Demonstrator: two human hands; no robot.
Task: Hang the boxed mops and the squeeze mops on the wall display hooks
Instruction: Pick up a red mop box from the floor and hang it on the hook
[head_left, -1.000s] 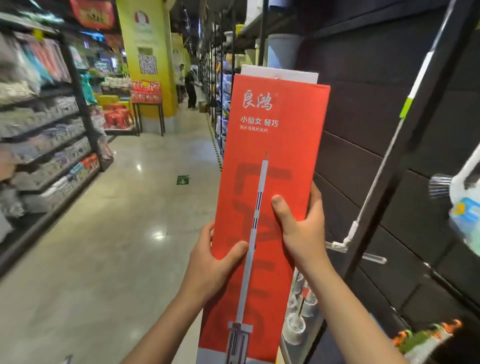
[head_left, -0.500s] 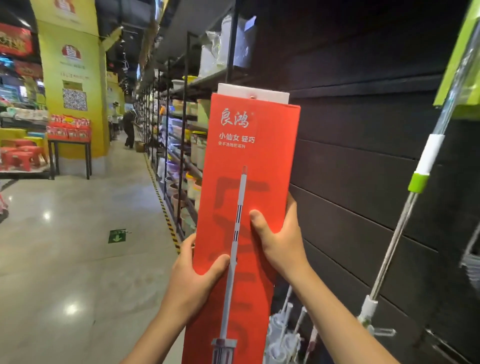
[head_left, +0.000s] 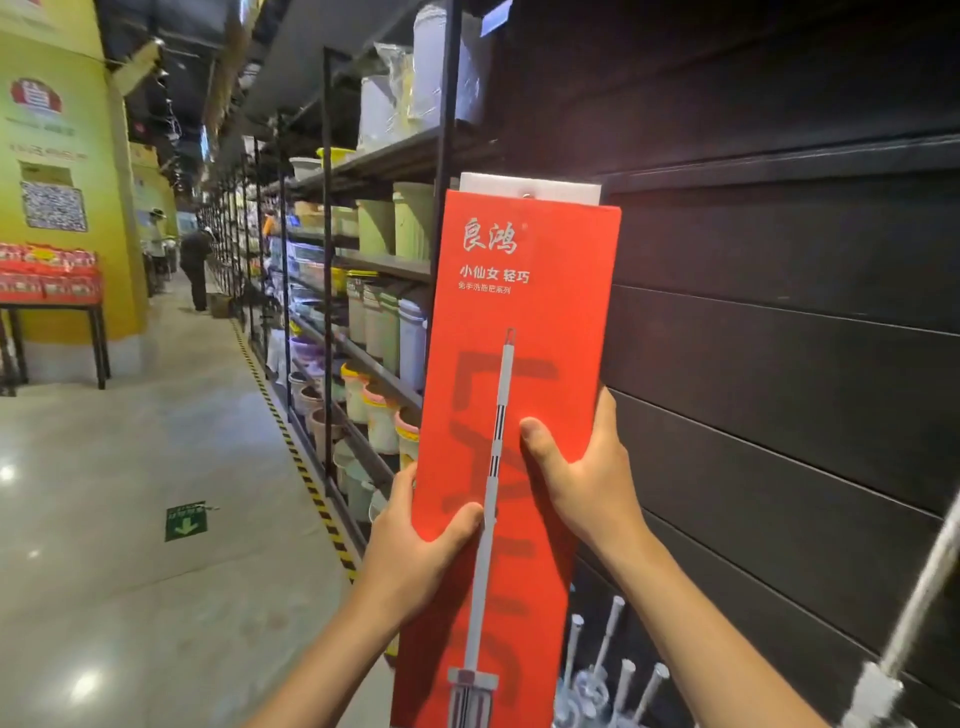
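Boxed mop (head_left: 514, 395), both hands gripping edges

- The box (head_left: 514, 415) runs off the bottom edge, so its lower end is out of sight.
- Fingers of the left hand (head_left: 415, 551) and right hand (head_left: 587, 478) are hidden behind the box; only the thumbs show.
- The white tab (head_left: 530, 188) has a small mark at its middle; too small to tell hole from hook.
- The mop pole (head_left: 914, 618) at the near right is blurred and cut by the edges.
- The far person (head_left: 196, 267) is too small to make out.
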